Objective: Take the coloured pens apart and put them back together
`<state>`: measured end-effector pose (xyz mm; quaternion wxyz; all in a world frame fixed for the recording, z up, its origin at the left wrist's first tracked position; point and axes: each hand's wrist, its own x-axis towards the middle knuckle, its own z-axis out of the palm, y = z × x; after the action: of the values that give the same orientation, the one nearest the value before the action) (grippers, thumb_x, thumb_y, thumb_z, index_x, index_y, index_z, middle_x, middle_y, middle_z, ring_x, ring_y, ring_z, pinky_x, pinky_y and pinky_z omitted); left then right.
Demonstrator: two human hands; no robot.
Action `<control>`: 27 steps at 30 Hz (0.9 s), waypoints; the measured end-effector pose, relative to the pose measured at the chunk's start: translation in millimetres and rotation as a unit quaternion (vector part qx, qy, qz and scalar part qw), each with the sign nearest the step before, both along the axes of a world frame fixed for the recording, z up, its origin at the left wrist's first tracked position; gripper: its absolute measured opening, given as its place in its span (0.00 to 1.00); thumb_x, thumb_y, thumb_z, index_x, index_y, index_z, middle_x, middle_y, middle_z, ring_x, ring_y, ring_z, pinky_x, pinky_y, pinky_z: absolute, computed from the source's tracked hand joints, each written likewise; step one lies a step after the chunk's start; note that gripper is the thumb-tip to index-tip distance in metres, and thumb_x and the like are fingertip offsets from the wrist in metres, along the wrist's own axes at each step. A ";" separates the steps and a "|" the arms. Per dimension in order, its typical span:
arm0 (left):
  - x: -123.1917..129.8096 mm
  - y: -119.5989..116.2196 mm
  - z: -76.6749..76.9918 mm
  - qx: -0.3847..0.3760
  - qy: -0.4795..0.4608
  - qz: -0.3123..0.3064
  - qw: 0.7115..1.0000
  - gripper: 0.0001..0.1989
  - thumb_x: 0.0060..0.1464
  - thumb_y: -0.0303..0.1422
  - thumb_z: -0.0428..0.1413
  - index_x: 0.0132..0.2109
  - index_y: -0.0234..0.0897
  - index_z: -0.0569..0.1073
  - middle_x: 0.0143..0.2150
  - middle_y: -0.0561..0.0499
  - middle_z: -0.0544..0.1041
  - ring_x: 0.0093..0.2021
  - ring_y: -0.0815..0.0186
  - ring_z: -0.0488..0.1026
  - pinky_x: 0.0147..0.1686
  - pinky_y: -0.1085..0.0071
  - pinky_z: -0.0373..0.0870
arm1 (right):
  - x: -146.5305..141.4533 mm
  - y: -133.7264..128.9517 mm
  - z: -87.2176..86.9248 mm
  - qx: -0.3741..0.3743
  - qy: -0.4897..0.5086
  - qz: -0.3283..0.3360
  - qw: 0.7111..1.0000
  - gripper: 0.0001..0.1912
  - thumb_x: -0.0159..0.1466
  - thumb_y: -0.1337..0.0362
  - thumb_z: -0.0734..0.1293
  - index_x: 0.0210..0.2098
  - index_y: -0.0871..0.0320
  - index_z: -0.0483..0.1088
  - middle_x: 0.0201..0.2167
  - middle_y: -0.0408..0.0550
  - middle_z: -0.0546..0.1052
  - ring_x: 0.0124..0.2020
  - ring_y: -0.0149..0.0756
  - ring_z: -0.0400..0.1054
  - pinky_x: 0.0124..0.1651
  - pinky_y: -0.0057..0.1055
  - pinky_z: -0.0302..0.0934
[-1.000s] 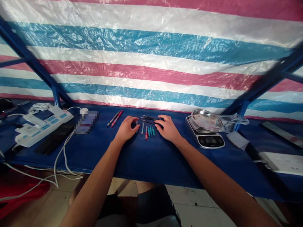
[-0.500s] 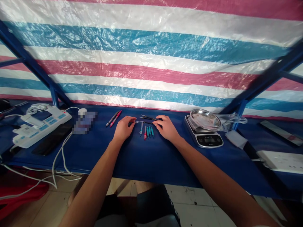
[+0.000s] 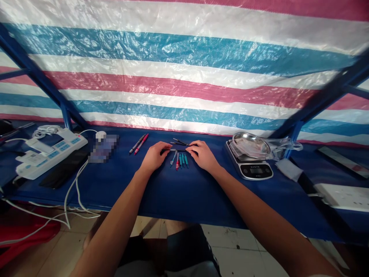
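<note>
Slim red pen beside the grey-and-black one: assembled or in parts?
Looks assembled: the slim red pen lies in one unbroken length beside the slim grey-and-black pen.

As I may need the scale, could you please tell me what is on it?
A metal bowl sits on the scale, with clear plastic at its right side. What, if anything, the bowl holds is unclear; whatever lies beneath is hidden.
</note>
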<state>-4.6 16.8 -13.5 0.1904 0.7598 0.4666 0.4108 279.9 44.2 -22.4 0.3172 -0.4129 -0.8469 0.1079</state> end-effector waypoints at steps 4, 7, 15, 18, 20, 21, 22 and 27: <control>5.4 0.1 1.4 0.012 0.013 -0.025 1.000 0.11 0.68 0.32 0.57 0.52 0.41 0.82 0.51 0.44 0.84 0.51 0.55 0.81 0.54 0.59 0.77 | -0.6 -0.6 0.3 -0.002 -0.007 0.004 1.000 0.15 0.76 0.63 0.64 0.52 0.51 0.84 0.57 0.57 0.76 0.60 0.55 0.69 0.65 0.55 0.66; 7.9 1.5 0.0 0.011 0.028 -0.018 0.999 0.11 0.68 0.33 0.58 0.53 0.41 0.83 0.52 0.44 0.85 0.53 0.52 0.81 0.57 0.56 0.75 | -2.1 -1.9 1.1 0.003 -0.019 0.008 1.000 0.16 0.76 0.63 0.64 0.52 0.49 0.85 0.63 0.56 0.72 0.65 0.57 0.65 0.68 0.58 0.64; 5.3 -0.2 -2.4 0.000 0.017 -0.022 1.000 0.10 0.70 0.35 0.57 0.50 0.42 0.83 0.49 0.45 0.85 0.50 0.53 0.81 0.55 0.56 0.75 | -5.9 -7.4 5.3 -0.022 0.024 0.017 0.999 0.19 0.78 0.55 0.62 0.64 0.42 0.78 0.69 0.53 0.68 0.71 0.59 0.60 0.73 0.64 0.59; 4.9 -1.0 -2.7 -0.020 -0.050 -0.009 0.999 0.09 0.69 0.36 0.58 0.51 0.42 0.82 0.49 0.44 0.84 0.49 0.54 0.81 0.55 0.57 0.75 | -4.9 -9.4 7.1 -0.040 0.091 -0.023 0.995 0.29 0.79 0.49 0.60 0.76 0.44 0.62 0.70 0.57 0.65 0.73 0.57 0.60 0.75 0.61 0.57; 5.9 -0.4 -2.4 -0.047 -0.143 -0.008 0.989 0.10 0.68 0.38 0.61 0.53 0.42 0.81 0.52 0.44 0.83 0.50 0.55 0.81 0.56 0.57 0.75 | -3.3 -9.9 7.5 -0.047 0.121 -0.040 0.991 0.31 0.79 0.47 0.59 0.77 0.47 0.58 0.70 0.59 0.66 0.72 0.56 0.61 0.75 0.59 0.57; 6.7 0.2 -1.7 -0.064 -0.208 -0.016 0.976 0.11 0.68 0.38 0.62 0.54 0.42 0.80 0.54 0.44 0.82 0.50 0.56 0.82 0.57 0.57 0.75 | -2.5 -10.2 7.8 -0.047 0.126 -0.038 0.990 0.31 0.79 0.47 0.59 0.77 0.48 0.60 0.68 0.59 0.67 0.71 0.56 0.63 0.75 0.58 0.58; 7.5 0.7 -0.6 -0.083 -0.280 -0.028 0.956 0.12 0.67 0.39 0.64 0.54 0.42 0.80 0.56 0.45 0.80 0.50 0.57 0.82 0.58 0.58 0.75 | -2.0 -10.9 8.3 -0.046 0.123 -0.029 0.991 0.29 0.78 0.47 0.60 0.75 0.48 0.62 0.67 0.58 0.70 0.70 0.55 0.64 0.75 0.58 0.59; 9.3 1.9 8.7 -0.183 -0.521 -0.062 0.831 0.18 0.59 0.37 0.72 0.54 0.42 0.80 0.53 0.49 0.79 0.51 0.62 0.81 0.56 0.64 0.76 | -7.1 -23.1 17.5 -0.025 0.058 0.063 0.996 0.25 0.75 0.46 0.67 0.65 0.49 0.73 0.60 0.56 0.77 0.68 0.56 0.65 0.72 0.59 0.62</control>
<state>4.7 18.7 -4.8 0.5660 0.4112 0.3170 0.6404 272.8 21.1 -5.0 0.3484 -0.3593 -0.8484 0.1726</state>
